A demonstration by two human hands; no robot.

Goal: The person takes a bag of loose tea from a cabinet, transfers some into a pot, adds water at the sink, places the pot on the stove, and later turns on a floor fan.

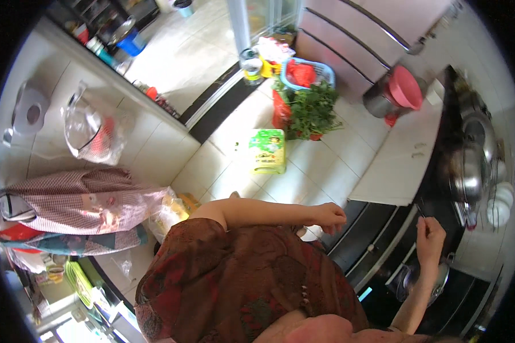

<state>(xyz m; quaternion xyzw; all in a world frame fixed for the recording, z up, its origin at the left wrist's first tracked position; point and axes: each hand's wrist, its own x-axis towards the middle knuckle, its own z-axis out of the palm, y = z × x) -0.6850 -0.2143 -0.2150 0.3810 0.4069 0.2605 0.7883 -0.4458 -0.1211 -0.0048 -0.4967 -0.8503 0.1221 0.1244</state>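
My left hand (330, 217) hangs in front of my body with its fingers loosely bent and nothing visible in it. Below it run the dark cabinet fronts (360, 227). Over the counter's front part, my right hand (431, 238) is closed on a thin dark utensil (419, 209); its kind is too blurred to tell. Just below that hand, a metal pan (441, 281) sits on the black cooktop (468, 296), partly hidden by my right forearm. Beyond my right hand stands a large steel pot (465, 171) on the dark counter.
White bowls (499, 210) sit by the wall. A pale cabinet door (395, 163) juts out near the counter. On the floor are a green plastic stool (267, 152), leafy greens (313, 111), a blue basket (328, 70) and a dark bin (375, 96) with a pink basin (405, 88). Aprons (81, 201) hang behind me.
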